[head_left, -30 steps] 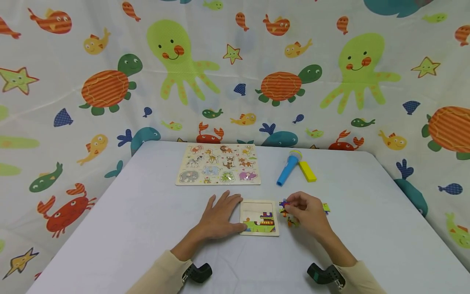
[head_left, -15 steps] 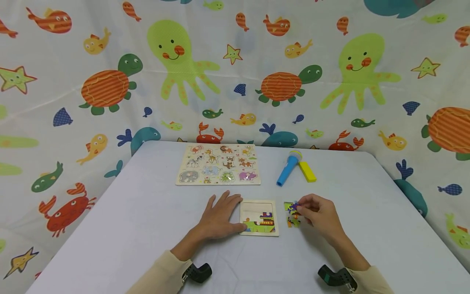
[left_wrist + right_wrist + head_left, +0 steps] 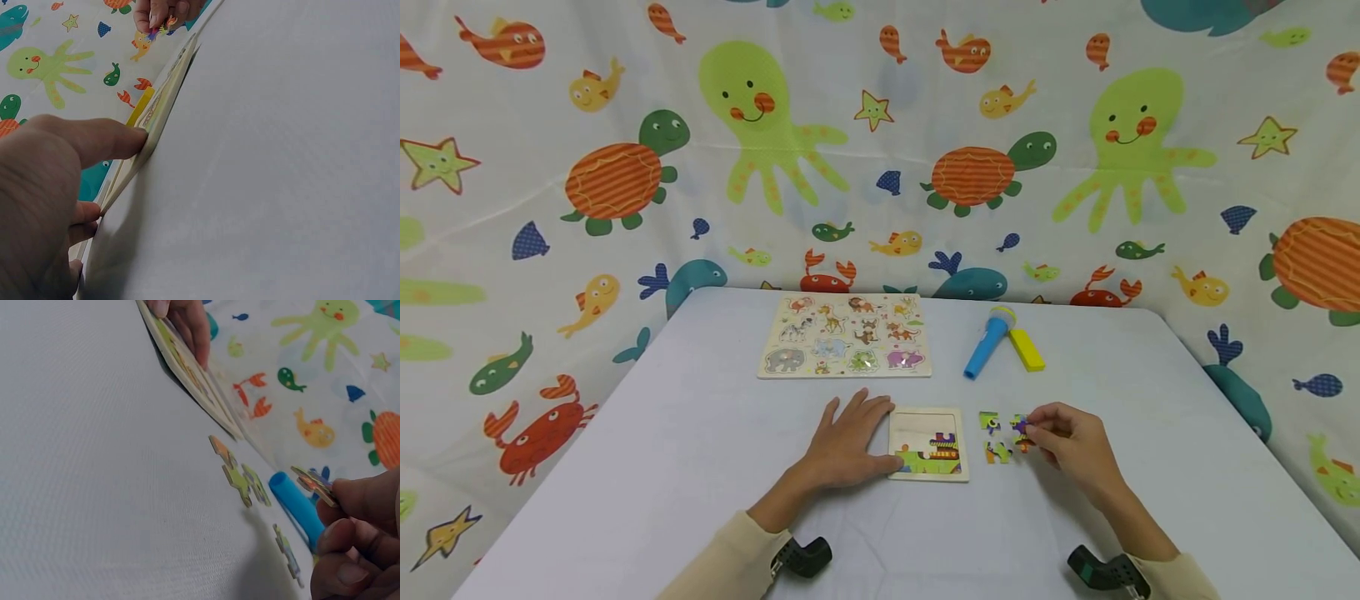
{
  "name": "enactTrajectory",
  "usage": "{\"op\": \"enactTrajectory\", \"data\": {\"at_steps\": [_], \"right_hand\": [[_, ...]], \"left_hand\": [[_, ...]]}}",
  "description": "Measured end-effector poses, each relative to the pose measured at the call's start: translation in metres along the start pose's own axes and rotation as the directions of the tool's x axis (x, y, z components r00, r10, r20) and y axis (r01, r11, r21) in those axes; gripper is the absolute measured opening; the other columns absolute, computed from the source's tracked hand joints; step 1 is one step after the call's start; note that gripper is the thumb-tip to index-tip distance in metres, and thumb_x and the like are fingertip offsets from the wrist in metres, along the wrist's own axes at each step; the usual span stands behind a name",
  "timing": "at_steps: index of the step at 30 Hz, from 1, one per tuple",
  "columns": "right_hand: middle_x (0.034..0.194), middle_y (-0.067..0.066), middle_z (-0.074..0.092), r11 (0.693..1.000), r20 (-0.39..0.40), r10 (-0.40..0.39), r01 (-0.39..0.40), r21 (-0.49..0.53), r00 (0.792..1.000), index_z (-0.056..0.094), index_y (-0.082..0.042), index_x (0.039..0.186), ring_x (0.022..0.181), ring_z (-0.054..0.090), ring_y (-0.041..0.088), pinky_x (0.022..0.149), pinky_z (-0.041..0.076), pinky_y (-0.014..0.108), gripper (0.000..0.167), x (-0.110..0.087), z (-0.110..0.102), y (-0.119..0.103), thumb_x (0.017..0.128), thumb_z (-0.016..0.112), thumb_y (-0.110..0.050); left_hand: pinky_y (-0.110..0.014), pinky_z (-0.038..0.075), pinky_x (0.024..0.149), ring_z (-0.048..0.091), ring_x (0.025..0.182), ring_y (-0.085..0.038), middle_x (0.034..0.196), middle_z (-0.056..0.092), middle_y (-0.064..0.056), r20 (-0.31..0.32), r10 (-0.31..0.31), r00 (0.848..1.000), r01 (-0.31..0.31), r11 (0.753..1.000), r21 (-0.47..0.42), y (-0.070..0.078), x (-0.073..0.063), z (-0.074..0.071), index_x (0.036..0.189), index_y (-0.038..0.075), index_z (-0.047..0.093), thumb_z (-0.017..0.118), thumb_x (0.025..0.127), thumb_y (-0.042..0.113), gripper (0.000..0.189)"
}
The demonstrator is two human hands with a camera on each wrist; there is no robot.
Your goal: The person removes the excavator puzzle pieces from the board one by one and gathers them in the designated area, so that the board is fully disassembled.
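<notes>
My left hand [image 3: 850, 443] lies with spread fingers at the left side of a small wooden puzzle tray [image 3: 927, 413]. In the left wrist view its thumb touches the tray's edge [image 3: 164, 115]. Green and striped pieces [image 3: 931, 461] fill the lower part of the tray. To the right, my right hand [image 3: 1070, 442] pinches a purple and orange puzzle piece [image 3: 1021, 427] between thumb and fingers. The right wrist view has this piece [image 3: 314, 486] raised over the table. Loose puzzle pieces [image 3: 989, 422] [image 3: 998, 452] lie between tray and hand; another piece [image 3: 287, 555] appears in the right wrist view.
Behind the tray lies a wooden animal puzzle board [image 3: 846, 337]. A blue toy microphone [image 3: 987, 348] and a yellow block [image 3: 1027, 350] lie at the back right. A white cloth covers the table [image 3: 700, 400], and a sea-animal curtain [image 3: 850, 183] hangs behind.
My right hand has moved right with the pinched puzzle piece, away from the tray. Loose pieces it covered now show beside the tray. My left hand has stayed in place.
</notes>
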State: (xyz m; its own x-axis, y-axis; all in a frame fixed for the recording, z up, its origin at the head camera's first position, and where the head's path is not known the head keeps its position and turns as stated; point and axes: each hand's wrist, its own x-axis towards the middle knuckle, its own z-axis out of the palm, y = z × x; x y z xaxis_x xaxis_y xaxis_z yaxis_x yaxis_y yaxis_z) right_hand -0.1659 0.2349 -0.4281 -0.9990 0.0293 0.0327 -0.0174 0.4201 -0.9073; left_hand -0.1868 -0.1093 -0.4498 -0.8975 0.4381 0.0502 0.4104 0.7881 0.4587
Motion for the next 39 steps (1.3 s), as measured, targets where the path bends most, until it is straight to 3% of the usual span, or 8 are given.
{"op": "enactTrajectory", "data": {"at_steps": [25,39], "right_hand": [[0.081,0.009,0.065,0.997,0.006,0.053,-0.052,-0.052,0.999,0.068,0.005,0.108,0.063,0.055,0.015,0.050,0.046,0.026,0.018,-0.002,-0.012,0.014,0.096,0.068,-0.008],[0.089,0.005,0.072,0.967,0.028,-0.060,0.065,-0.248,0.998,0.072,-0.003,0.099,0.074,0.056,0.012,0.061,0.051,0.021,0.007,0.000,-0.010,0.026,0.094,0.071,-0.007]], "left_hand": [[-0.063,0.006,0.121,0.019,0.155,-0.031,0.160,0.041,-0.001,0.002,-0.001,1.000,0.001,1.000,-0.005,-0.001,-0.002,0.000,0.152,0.017,0.045,0.068,0.083,0.054,0.081],[-0.061,0.005,0.122,0.019,0.155,-0.031,0.160,0.041,-0.001,0.002,0.001,1.000,-0.001,1.000,-0.005,0.002,-0.001,-0.002,0.153,0.018,0.045,0.068,0.084,0.054,0.081]]}}
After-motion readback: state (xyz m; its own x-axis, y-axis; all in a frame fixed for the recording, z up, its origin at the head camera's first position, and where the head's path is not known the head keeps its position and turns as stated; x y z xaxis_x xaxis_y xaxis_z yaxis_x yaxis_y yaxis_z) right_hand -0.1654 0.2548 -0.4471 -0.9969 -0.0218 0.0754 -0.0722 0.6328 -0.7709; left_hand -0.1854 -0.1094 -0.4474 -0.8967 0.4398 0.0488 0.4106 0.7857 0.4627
